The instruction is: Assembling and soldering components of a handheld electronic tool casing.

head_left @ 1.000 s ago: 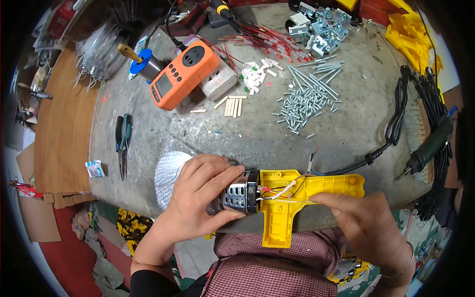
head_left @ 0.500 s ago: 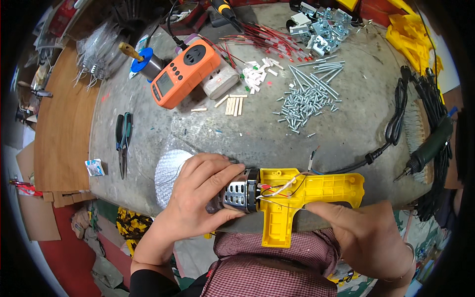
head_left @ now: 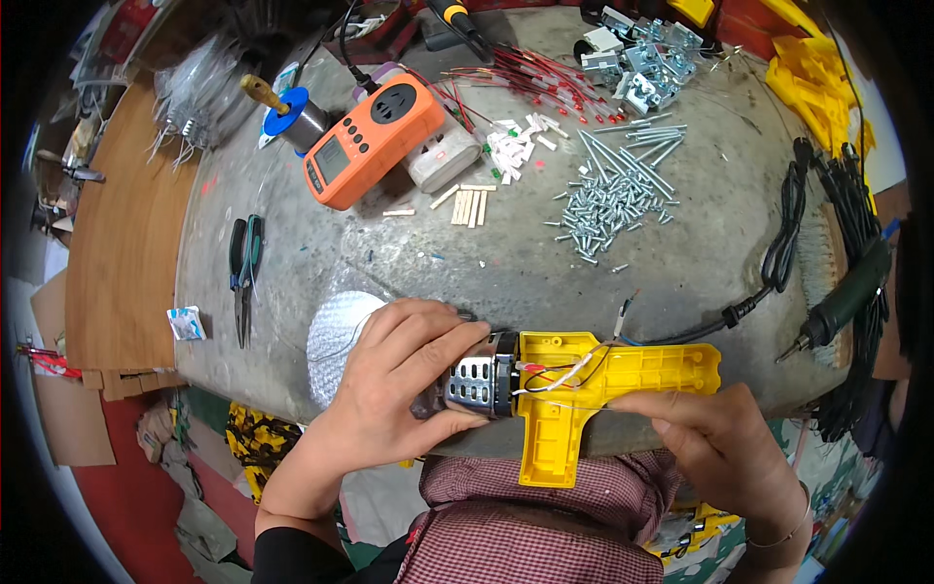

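Note:
My left hand (head_left: 394, 375) is wrapped around a silver perforated metal barrel (head_left: 472, 380) with a black collar. The barrel joins an open yellow plastic housing half (head_left: 618, 368), shaped like a pistol grip, that lies at the table's front edge. White, red and black wires (head_left: 574, 372) run through its ribbed inside. At the housing's lower edge, my right hand (head_left: 725, 428) has its fingers drawn together at the end of a thin pale wire (head_left: 559, 403). Its remaining fingers curl under and are partly hidden. A black power cord (head_left: 696, 331) leads off from the wires to the right.
Pliers (head_left: 243, 277) and a white textured pad (head_left: 339, 336) lie left. Behind are an orange meter (head_left: 375, 141), a solder spool (head_left: 302, 127), white sleeves (head_left: 516, 146), piled screws (head_left: 608, 209), red-tipped leads (head_left: 555, 83) and metal parts (head_left: 642, 63). A dark green electric screwdriver (head_left: 842, 297) rests right.
My right hand has turned, its thumb now showing below the index finger. The view has shifted slightly; my left hand keeps its hold on the barrel.

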Available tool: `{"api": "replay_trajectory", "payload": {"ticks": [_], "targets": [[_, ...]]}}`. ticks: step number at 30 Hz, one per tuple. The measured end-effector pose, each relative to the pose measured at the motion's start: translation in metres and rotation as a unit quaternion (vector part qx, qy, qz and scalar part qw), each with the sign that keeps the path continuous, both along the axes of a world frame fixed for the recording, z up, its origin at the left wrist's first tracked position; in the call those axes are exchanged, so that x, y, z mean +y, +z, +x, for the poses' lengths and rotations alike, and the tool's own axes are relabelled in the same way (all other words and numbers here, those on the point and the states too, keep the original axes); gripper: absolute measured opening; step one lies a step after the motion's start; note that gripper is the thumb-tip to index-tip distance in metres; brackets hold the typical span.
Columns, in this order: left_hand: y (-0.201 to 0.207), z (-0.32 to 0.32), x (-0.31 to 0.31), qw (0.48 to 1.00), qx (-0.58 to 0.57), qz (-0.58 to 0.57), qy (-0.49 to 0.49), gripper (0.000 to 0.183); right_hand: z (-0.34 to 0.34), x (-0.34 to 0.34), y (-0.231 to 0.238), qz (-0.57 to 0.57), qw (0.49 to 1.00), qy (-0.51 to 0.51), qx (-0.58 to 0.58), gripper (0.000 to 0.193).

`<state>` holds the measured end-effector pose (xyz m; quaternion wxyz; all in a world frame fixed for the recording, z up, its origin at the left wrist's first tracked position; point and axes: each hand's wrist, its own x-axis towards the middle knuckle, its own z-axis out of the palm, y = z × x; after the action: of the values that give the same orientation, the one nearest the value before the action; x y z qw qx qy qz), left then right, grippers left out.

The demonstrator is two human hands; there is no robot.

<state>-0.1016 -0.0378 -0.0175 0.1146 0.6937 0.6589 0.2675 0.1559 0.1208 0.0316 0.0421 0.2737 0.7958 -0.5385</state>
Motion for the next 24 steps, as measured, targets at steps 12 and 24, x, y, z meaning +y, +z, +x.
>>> {"api": "replay_trajectory", "payload": {"ticks": [12,24], "targets": [[0.001,0.001,0.000,1.000,0.000,-0.002,0.001,0.070,0.006,-0.023,-0.005,0.036,0.999,-0.007,0.002,0.035],[0.001,0.000,0.001,1.000,0.001,0.002,-0.002,0.070,-0.004,-0.014,-0.003,0.137,0.990,-0.006,0.018,0.030]]}}
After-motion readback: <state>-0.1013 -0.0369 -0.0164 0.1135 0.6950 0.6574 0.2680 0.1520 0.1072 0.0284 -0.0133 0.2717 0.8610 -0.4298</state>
